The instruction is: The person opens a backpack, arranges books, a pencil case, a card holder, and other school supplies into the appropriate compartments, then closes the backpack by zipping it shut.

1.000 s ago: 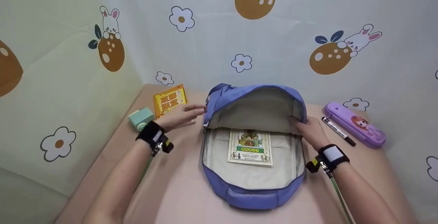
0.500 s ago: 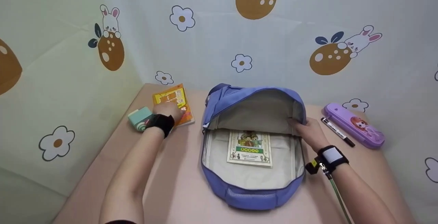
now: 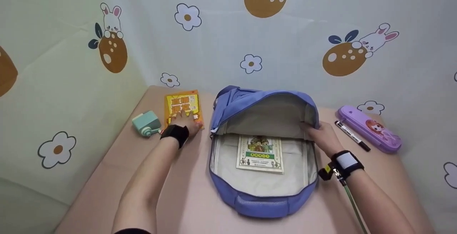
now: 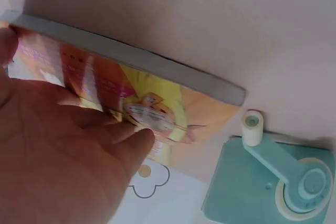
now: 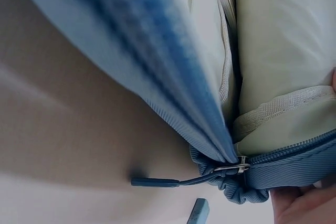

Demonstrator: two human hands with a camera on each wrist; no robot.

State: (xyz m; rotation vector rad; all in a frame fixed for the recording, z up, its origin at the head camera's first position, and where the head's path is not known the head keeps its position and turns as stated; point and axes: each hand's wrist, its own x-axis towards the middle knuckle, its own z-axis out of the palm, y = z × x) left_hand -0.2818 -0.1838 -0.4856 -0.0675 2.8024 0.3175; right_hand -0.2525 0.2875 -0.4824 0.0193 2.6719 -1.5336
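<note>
In the head view my left hand (image 3: 184, 122) rests on an orange-and-yellow book (image 3: 182, 100), its fingers spread over the cover. The left wrist view has these fingers stretched across the cover of the book (image 4: 152, 90), the thumb by one edge. My right hand (image 3: 325, 138) grips the right side of the raised flap of a blue backpack (image 3: 262, 207). The backpack lies unzipped, with a storybook (image 3: 260, 155) on its pale lining. Seen from the right wrist, fingertips (image 5: 304, 205) hold the flap beside the zipper pull (image 5: 155, 182).
A mint-green crank pencil sharpener (image 3: 148, 119) stands left of the orange book. Right of the backpack lie a black-and-white marker (image 3: 352, 135) and a purple pencil case (image 3: 371, 128). A patterned curtain (image 3: 217, 44) hangs behind the pink table (image 3: 192, 198).
My left hand has gone from beside the backpack to the orange book. That book has turned and shifted slightly right. My right hand stays on the flap.
</note>
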